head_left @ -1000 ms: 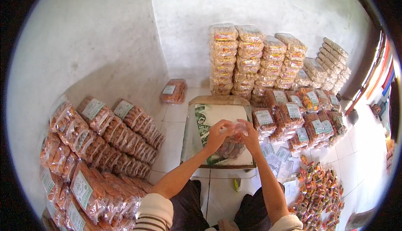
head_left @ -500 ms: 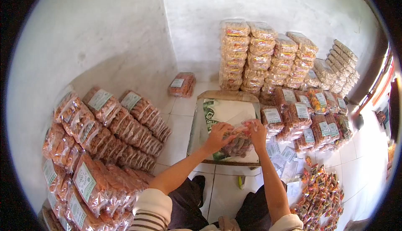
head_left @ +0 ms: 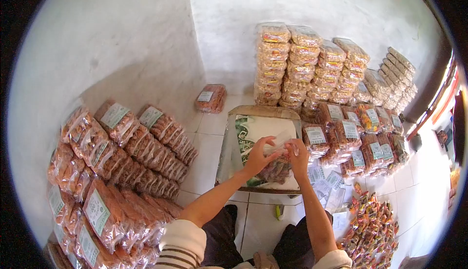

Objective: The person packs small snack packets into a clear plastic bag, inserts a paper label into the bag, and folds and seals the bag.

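A clear plastic bag of brown snacks (head_left: 276,166) sits on the low board (head_left: 229,142) in front of the seated person, its open top gathered between both hands. The left hand (head_left: 258,155) pinches the bag's mouth from one side with fingers curled onto the film; the right hand (head_left: 297,153) pinches the opposite side, fingers pressed together on the plastic. Beneath the bag lies a white sheet with green print (head_left: 263,128). Just right of the board stand labelled packs (head_left: 341,135), with loose paper labels (head_left: 324,179) on the tiled floor beside them and small bright wrapped sweets (head_left: 373,225) farther out. More packs lean along the left wall (head_left: 122,147), and tall stacks (head_left: 302,64) rise at the back. The thin film looks slippery: should either pinch loosen while the top is unsealed, the bag would likely slump and spill its contents across the board.
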A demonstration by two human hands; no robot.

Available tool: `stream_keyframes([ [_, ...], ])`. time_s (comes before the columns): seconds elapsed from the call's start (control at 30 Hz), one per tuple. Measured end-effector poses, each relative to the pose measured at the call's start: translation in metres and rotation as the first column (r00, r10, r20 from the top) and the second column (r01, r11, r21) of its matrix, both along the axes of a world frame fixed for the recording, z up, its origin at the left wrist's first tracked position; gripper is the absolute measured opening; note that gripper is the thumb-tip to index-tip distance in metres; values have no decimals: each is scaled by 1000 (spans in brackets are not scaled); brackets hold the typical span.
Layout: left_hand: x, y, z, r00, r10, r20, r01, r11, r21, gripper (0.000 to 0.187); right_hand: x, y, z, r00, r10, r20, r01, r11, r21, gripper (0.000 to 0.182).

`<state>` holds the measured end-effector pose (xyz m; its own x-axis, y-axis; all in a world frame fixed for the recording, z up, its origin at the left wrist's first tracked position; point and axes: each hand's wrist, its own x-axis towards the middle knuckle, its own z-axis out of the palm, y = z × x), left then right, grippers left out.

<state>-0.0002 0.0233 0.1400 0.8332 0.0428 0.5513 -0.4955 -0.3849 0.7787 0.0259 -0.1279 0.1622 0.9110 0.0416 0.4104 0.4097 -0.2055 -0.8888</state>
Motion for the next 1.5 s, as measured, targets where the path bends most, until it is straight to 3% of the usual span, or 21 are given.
stream_keyframes([
  [0.03, -1, -5, 6, 989, -54, -134, 38, 992, -121, 46, 2, 0, -1, 963, -40, 266, 68, 993, -99, 15],
  [0.07, 1, -7, 5, 989, -55, -134, 39, 992, -121, 46, 2, -1, -2, 963, -40, 266, 69, 993, -99, 15],
  [0.13, 6, -9, 3, 999, 37, 2, -37, 999, 35, 31, 3, -4, -2, 986, 8, 169, 12, 993, -115, 16],
  [0.23, 7, -14, 3, 995, 75, -69, -76, 997, -19, 21, 8, -11, -5, 997, 72, 17, -68, 978, -198, 21],
  [0.27, 9, -15, 2, 995, 71, -71, -73, 997, -18, 21, 8, -12, -6, 998, 69, 14, -65, 978, -196, 21],
  [0.33, 14, -14, 1, 993, 82, -80, -91, 988, -124, 17, 3, -11, 5, 997, 21, 71, -21, 1000, -9, 34],
  [0.47, 12, -3, 9, 986, 62, -152, -84, 987, -141, 17, 18, -28, -19, 984, 99, 147, -100, 995, 5, 49],
  [0.53, 17, 1, 2, 986, 85, -141, -108, 980, -165, 19, 15, -23, -22, 963, 133, 236, -68, 962, -264, 56],
  [0.57, 19, 2, -2, 986, 85, -141, -108, 980, -165, 19, 13, -18, -24, 970, 112, 217, -63, 973, -220, 41],
  [0.7, 14, 1, 1, 986, 105, -133, -126, 980, -156, 20, 13, 1, -29, 965, 36, 261, 15, 981, -194, 21],
  [0.8, 14, -1, 2, 984, 137, -116, -150, 983, -107, 20, 8, 14, -25, 981, -55, 185, 82, 986, -143, 14],
  [0.9, 14, 0, -3, 985, 139, -101, -147, 986, -75, 21, 6, 23, -28, 980, -153, 124, 170, 975, -139, 17],
  [0.97, 13, -1, -6, 985, 128, -117, -137, 988, -68, 21, 3, 28, -28, 980, -197, -11, 196, 980, -36, 22],
  [1.0, 11, -3, -6, 987, 112, -118, -123, 988, -89, 22, 2, 30, -27, 981, -193, -15, 192, 980, -41, 22],
  [1.07, 9, -7, -9, 986, 101, -135, -116, 987, -113, 23, -1, 32, -29, 979, -126, -161, 150, 978, 143, 24],
  [1.17, 9, -10, -10, 996, 83, -31, -87, 975, -202, 24, 3, 33, -39, 982, -150, -114, 164, 978, 130, 24],
  [1.23, 6, -12, 3, 979, 117, -165, -158, 952, -261, 23, 2, 32, -32, 982, -133, -135, 149, 982, 114, 23],
  [1.3, 9, -12, 1, 976, 145, -164, -184, 950, -251, 22, 3, 33, -27, 980, -121, -156, 137, 986, 98, 23],
  [1.4, 8, -13, 6, 978, 181, -107, -201, 952, -231, 19, 10, 30, -30, 978, -86, -189, 130, 963, 234, 25],
  [1.47, 5, -12, 11, 982, 185, -46, -190, 957, -217, 18, 22, 20, -38, 965, 68, -253, -22, 984, 179, 26],
  [1.5, 6, -11, 10, 987, 151, -45, -158, 956, -246, 18, 23, 18, -32, 965, 67, -254, -21, 984, 179, 26],
])
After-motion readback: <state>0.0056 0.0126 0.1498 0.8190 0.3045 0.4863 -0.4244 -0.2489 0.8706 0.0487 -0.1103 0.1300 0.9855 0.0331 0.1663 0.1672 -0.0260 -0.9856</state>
